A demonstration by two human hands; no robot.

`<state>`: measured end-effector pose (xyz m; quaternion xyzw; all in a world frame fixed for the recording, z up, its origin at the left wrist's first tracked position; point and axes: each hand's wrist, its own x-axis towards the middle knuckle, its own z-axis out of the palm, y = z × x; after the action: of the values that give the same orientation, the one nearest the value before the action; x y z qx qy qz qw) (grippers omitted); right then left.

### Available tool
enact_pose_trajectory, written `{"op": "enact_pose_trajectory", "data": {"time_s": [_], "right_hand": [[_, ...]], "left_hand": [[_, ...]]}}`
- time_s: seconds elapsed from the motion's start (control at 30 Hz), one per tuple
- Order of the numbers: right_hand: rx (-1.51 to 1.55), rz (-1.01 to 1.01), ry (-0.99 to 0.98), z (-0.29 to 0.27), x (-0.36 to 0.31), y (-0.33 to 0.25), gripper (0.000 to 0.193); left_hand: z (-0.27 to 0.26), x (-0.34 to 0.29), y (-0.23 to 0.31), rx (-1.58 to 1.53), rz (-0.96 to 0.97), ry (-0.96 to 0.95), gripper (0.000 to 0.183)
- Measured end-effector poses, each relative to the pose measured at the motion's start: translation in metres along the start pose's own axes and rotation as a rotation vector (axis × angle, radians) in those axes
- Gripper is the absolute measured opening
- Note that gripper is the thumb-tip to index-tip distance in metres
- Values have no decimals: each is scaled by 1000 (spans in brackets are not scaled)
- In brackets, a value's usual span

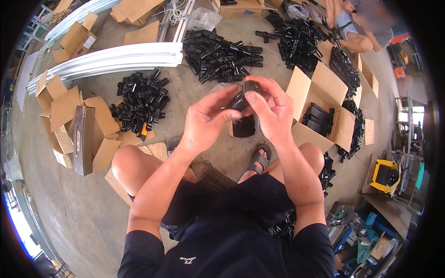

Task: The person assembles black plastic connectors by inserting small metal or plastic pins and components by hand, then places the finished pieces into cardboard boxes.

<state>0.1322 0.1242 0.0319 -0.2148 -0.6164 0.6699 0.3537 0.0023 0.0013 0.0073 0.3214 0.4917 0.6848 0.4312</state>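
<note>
bright | lower-left opening (21, 234) blown out | edges bowed, rim black

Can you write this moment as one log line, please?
left hand: on black fitting; right hand: same fitting; right side: open carton; floor ahead: black pile

Held piece (251, 86) black; box (330, 82) tan; rails (116, 60) white; sandal (262, 160) perhaps grey.

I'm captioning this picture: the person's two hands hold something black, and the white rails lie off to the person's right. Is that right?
Not quite: the head view shows the white rails off to the person's left, not right. The left hand and right hand do hold something black.
</note>
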Motion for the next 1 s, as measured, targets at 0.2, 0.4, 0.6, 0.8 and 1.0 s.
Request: {"op": "enact_pose_trajectory", "data": {"time_s": [0.2,0.4,0.6,0.8,1.0], "right_hand": [[122,76,-113,-11,6,11,36],[-552,408,167,-60,54,97,36],[-1285,464,-336,-94,0,259,23],[-1400,441,-340,-83,-54,357,23],[-1360,217,-226,-90,-54,373,20]], "left_hand": [[-1,1,8,-25,-18,94,63],[-13,6,12,65,10,186,65],[-19,0,17,530,242,176,55],[-28,-1,7,857,441,124,51],[-35,4,1,944,482,75,52]]}}
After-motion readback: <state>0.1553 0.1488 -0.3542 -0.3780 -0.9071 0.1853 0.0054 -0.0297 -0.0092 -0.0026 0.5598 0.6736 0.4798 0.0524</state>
